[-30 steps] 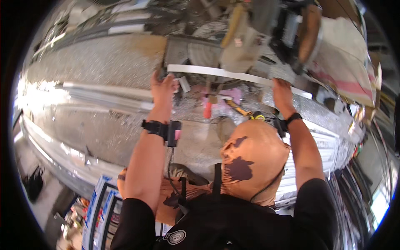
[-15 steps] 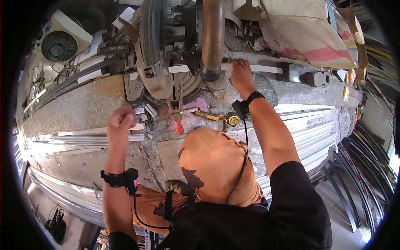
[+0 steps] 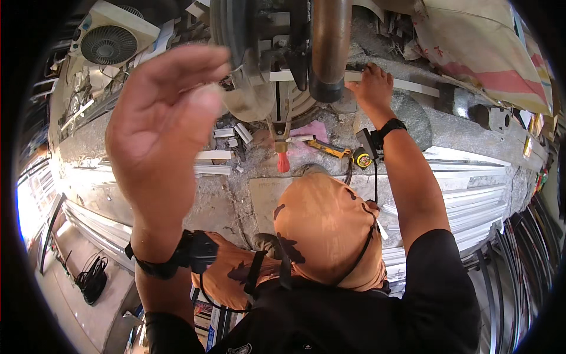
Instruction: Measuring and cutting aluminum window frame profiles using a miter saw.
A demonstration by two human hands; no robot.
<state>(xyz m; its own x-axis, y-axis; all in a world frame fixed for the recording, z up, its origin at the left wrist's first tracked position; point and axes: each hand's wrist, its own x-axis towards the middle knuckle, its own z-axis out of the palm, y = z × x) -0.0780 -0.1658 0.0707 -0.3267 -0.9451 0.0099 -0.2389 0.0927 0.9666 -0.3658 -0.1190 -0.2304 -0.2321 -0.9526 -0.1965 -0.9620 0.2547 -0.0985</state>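
Note:
My right hand [image 3: 375,88] grips a slim white strip [image 3: 417,87] that lies across the bed of a miter saw [image 3: 247,97]. The fingers bend over the strip's top, just right of the saw's thick brown tubular arm [image 3: 328,44]. My left hand [image 3: 162,112] is raised in front of the saw's left side, slightly blurred. Its fingers curve with the thumb apart, and nothing shows in it. The strip's left part passes behind the saw head, and the left hand hides the bench behind it. A red-handled clamp [image 3: 283,162] points toward me below the saw.
Short white offcuts [image 3: 227,134], a yellow utility knife [image 3: 330,147] and a yellow tape measure [image 3: 362,158] lie before the saw. White profiles [image 3: 466,189] are stacked at right. A box fan [image 3: 109,44] stands far left, a cloth sheet [image 3: 480,65] far right.
My left hand has risen from beside the offcuts and come closer to the view, its fingers opening. My right hand stays on the strip. The whole view has shifted somewhat.

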